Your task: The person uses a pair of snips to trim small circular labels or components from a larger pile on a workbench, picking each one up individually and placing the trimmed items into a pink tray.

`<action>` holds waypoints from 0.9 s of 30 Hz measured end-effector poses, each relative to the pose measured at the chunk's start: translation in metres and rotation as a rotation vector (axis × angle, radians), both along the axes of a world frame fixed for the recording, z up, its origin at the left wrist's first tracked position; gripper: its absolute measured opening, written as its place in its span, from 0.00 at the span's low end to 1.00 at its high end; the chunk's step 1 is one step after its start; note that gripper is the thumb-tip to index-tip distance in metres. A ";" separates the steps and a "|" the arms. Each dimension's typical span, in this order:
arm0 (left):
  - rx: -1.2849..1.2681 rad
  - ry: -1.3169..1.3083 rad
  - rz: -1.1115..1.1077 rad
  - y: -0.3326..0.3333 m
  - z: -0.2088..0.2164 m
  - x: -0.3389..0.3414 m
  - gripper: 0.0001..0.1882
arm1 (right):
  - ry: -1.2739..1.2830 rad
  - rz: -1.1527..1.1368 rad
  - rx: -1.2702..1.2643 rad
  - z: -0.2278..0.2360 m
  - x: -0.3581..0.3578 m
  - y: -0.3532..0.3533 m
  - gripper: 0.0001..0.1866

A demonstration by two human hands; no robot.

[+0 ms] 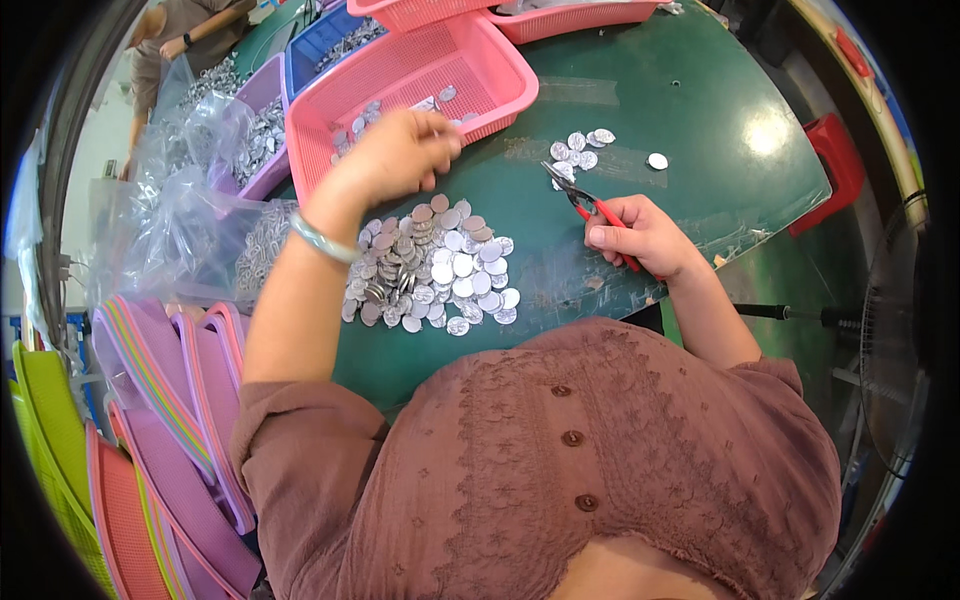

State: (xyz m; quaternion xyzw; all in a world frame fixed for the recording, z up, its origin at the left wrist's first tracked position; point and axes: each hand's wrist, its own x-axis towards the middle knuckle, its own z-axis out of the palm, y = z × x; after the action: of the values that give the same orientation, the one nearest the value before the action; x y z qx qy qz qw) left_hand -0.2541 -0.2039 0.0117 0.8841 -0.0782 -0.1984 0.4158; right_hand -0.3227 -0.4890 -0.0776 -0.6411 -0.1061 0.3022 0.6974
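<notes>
My left hand (405,155) hangs over the near rim of a pink plastic basket (400,72), its fingers bent, apart and slightly blurred, with nothing visible in them. Several silver oval discs lie inside the basket. Below that hand a large heap of silver oval metal discs (435,265) is spread on the green table. My right hand (635,238) is closed around red-handled pliers (597,208). Their dark jaws point up and left, at a small group of discs (575,152). One single disc (657,161) lies to the right of that group.
Purple (262,130) and blue (330,45) baskets with metal parts stand left of the pink one, beside clear plastic bags (165,225). Stacked coloured baskets (165,430) fill the lower left. Another person's arm (205,30) is at the upper left. A red stool (832,170) and a fan (895,330) stand right of the table.
</notes>
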 end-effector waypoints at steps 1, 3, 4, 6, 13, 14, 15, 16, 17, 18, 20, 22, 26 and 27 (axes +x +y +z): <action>0.070 -0.041 -0.015 0.004 -0.018 -0.012 0.07 | 0.001 0.009 -0.008 0.001 0.000 0.001 0.12; 0.226 -0.406 0.017 0.001 -0.034 -0.031 0.09 | 0.000 0.023 -0.018 0.003 0.001 0.003 0.12; 0.412 -0.382 0.025 -0.008 -0.035 -0.038 0.09 | 0.006 0.001 -0.021 0.003 0.000 0.003 0.13; 0.596 -0.393 0.015 -0.021 -0.043 -0.052 0.13 | -0.005 0.000 -0.019 0.001 0.000 0.003 0.13; 0.670 -0.397 0.067 -0.024 -0.067 -0.056 0.12 | -0.023 -0.021 -0.045 0.005 -0.004 0.006 0.12; 0.644 -0.403 0.074 -0.023 -0.068 -0.056 0.12 | -0.021 -0.027 -0.050 0.006 -0.005 0.006 0.12; 0.616 -0.408 0.080 -0.021 -0.070 -0.057 0.11 | -0.023 -0.019 -0.059 0.006 -0.004 0.006 0.12; 0.512 -0.477 0.114 -0.016 -0.077 -0.058 0.09 | -0.025 -0.009 -0.064 0.004 -0.004 0.005 0.12; 0.393 -0.492 0.165 -0.013 -0.083 -0.059 0.09 | -0.027 0.001 -0.070 0.003 -0.004 0.005 0.12; 0.274 -0.504 0.216 -0.010 -0.088 -0.059 0.09 | -0.049 0.012 -0.092 0.004 -0.003 0.005 0.12; 0.025 -0.266 0.302 -0.008 -0.086 -0.061 0.08 | -0.088 0.037 -0.143 0.005 -0.004 0.007 0.13; -0.527 0.046 0.421 -0.015 -0.076 -0.069 0.08 | -0.160 0.051 -0.169 0.005 -0.006 0.010 0.14; -0.912 0.326 0.404 -0.025 -0.055 -0.086 0.08 | -0.310 0.084 -0.229 0.013 -0.013 0.016 0.15; -0.953 0.344 0.389 -0.027 -0.054 -0.089 0.08 | -0.361 0.083 -0.249 0.014 -0.012 0.017 0.16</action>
State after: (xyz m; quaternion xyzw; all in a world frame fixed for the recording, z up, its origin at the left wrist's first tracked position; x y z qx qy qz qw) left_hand -0.3429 -0.2307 -0.0420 0.5505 0.0745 -0.2020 0.8066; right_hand -0.3352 -0.4718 -0.0633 -0.7612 -0.2172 0.2216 0.5695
